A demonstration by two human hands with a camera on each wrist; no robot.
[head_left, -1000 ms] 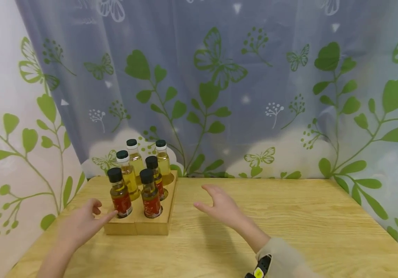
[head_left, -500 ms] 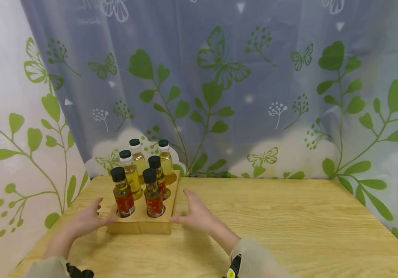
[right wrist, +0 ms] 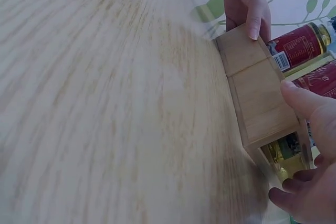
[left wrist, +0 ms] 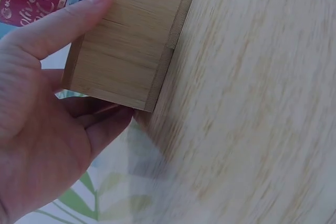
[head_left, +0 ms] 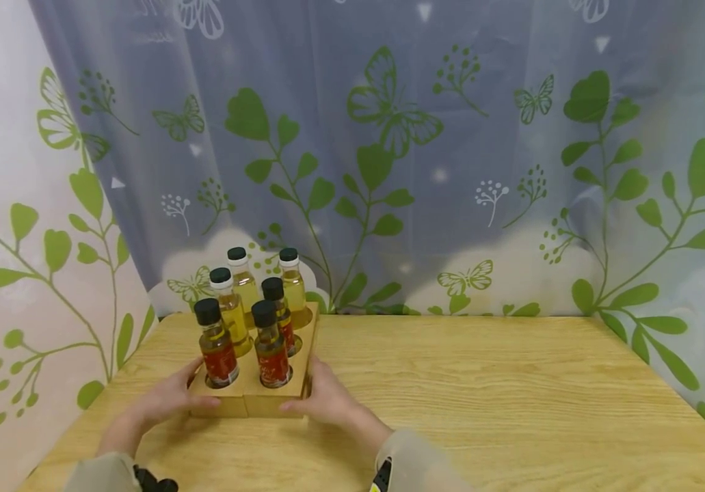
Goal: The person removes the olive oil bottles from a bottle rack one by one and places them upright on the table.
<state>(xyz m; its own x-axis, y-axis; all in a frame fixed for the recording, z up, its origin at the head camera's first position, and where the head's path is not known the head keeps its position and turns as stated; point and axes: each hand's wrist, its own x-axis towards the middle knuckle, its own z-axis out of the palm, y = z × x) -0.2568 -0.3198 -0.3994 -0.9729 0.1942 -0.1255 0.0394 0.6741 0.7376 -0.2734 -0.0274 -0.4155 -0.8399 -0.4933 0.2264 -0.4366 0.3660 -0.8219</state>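
Observation:
A light wooden bottle rack sits at the table's left in the head view, a seam down its front. In its holes stand three small red-labelled bottles with black caps and three yellow oil bottles with dark green caps. My left hand grips the left front corner, thumb on the front face and fingers round the side. My right hand holds the right front corner likewise. In the left wrist view the thumb presses the rack's front face. The right wrist view shows a side opening with glass inside.
The wooden table stretches to the right of the rack. Behind it hangs a blue curtain with butterfly and leaf prints. A printed white wall covering runs along the left edge.
My right hand has come in from the right to the rack's right front corner. My left hand has closed on the left corner. The bottles stay in their holes.

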